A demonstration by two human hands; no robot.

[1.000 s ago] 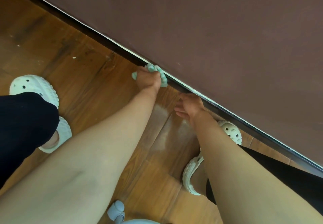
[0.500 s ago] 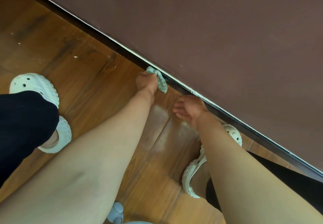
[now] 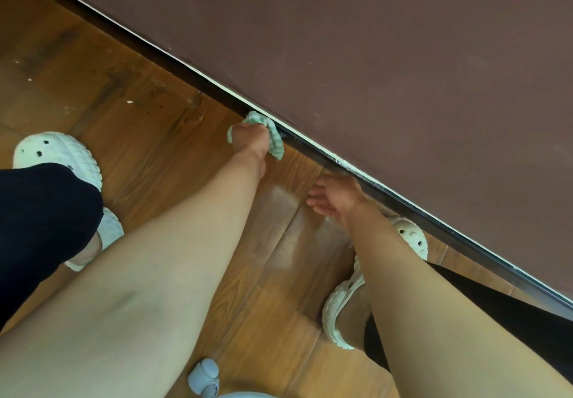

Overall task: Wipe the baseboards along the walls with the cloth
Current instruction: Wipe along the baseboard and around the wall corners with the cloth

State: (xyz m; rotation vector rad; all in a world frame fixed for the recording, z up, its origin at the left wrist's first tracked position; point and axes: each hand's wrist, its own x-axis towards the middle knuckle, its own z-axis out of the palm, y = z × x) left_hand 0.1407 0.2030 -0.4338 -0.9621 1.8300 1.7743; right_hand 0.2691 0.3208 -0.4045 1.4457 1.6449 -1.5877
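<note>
A dark baseboard (image 3: 173, 64) with a pale top edge runs diagonally from upper left to lower right under a brown wall (image 3: 403, 56). My left hand (image 3: 249, 141) grips a bunched pale green cloth (image 3: 276, 141) and presses it against the baseboard near the middle of the view. My right hand (image 3: 333, 194) rests with spread fingers on the wooden floor (image 3: 139, 124), right beside the baseboard and a little to the right of the cloth.
My feet in white perforated clogs stand on the floor, one at the left (image 3: 59, 155) and one at the right (image 3: 350, 298) close to the baseboard. A small grey object (image 3: 204, 377) shows at the bottom edge. Pale specks lie on the floor at left.
My left hand with the cloth has shifted slightly along the baseboard and turned at the wrist. My right hand has stayed on the floor in about the same spot.
</note>
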